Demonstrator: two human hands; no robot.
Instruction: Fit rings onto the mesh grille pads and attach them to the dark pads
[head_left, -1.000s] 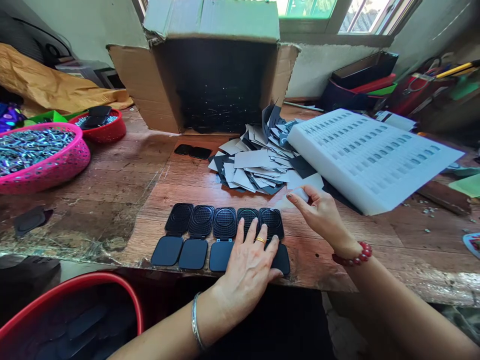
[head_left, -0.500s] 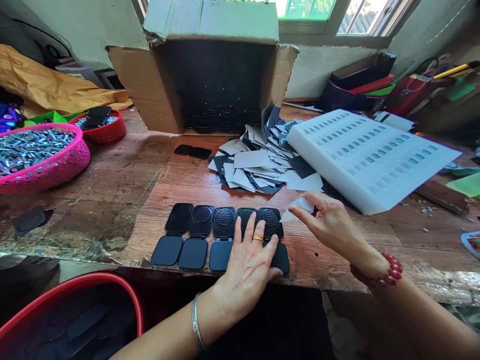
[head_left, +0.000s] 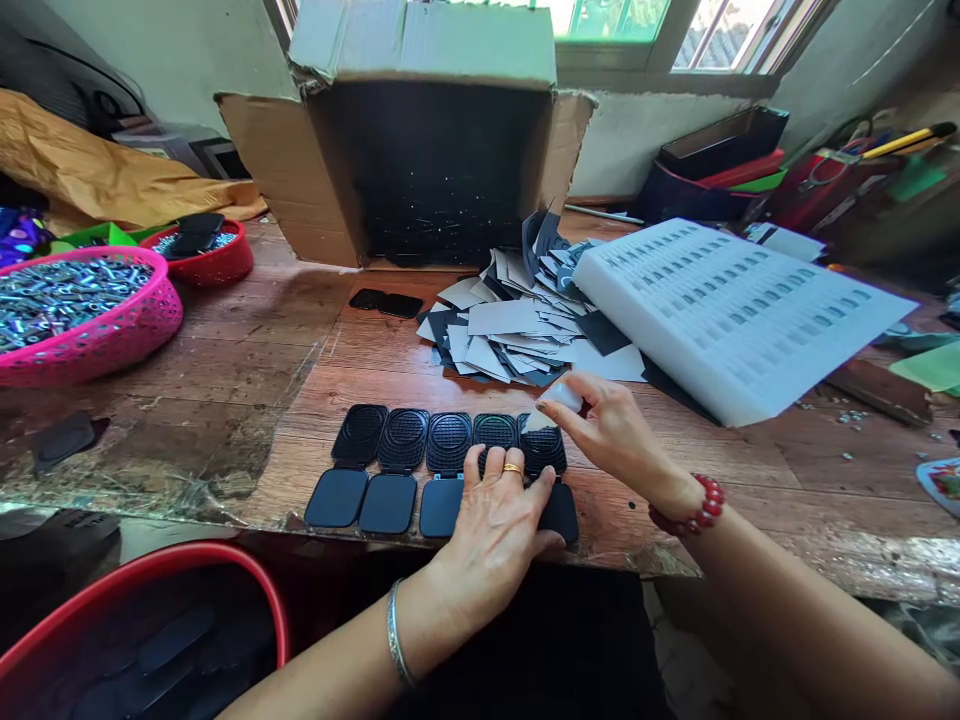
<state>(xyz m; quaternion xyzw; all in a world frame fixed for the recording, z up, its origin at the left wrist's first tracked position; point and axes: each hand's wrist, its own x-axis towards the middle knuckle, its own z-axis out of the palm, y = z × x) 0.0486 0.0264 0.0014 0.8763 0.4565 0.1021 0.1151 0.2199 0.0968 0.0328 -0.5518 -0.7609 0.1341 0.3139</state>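
Well, the right hand (head_left: 611,430) holds a bottle (head_left: 561,398) (white, tilted).

left hand (head_left: 496,530) now more curled, white bottle (head_left: 562,397) farther left

The person's two bare, sleeveless forearms: the left hand (head_left: 495,530) with a banded gold-coloured ring (head_left: 513,468) and, at its wrist, a patterned silver-coloured bangle (head_left: 395,632); the right hand (head_left: 619,430) with a bracelet (head_left: 711,502) of rounded, glossy dark-red beads at its wrist.
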